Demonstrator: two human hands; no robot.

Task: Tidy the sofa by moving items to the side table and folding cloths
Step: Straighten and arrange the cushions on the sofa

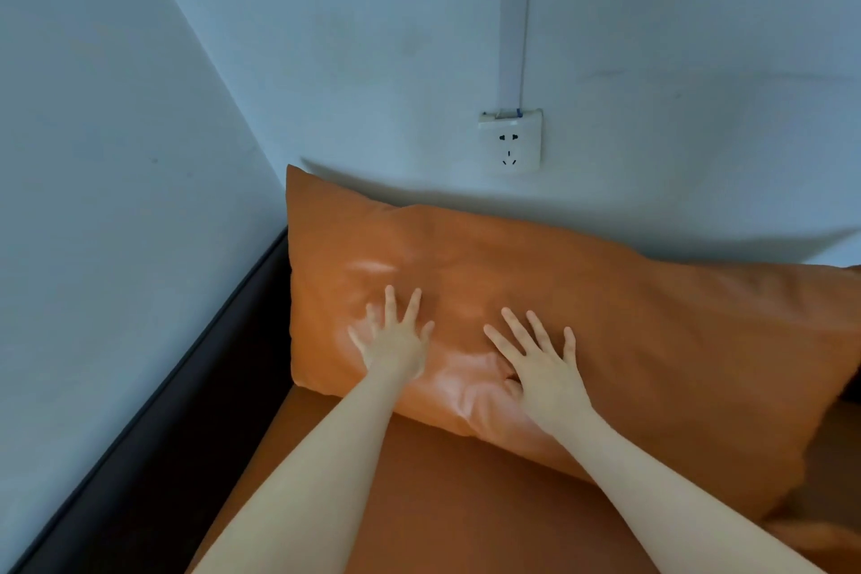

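both hands lie flat on an orange cushion (536, 326) that leans against the pale wall (326, 61) at the far side of the sofa seat (442, 503). the left hand (393, 340) presses the cushion's left part with fingers straight and spread, its grip apart and holding nothing. the right hand (540, 368) rests just to the right of it, fingers also straight and fanned out, thumb tucked toward a crease in the glossy cover; its grip too is apart, palm down on the surface. the two hands are near each other but not touching. the cover dents and wrinkles around both palms, with shiny highlights beside them. the cushion's near lower edge sits on the orange seat, and its right end runs off toward the right edge of view. a dark sofa frame edge (177, 410) runs along the left, beside the wall. a white wall socket (510, 145) sits above the cushion, with a cable channel (515, 14) rising from it.
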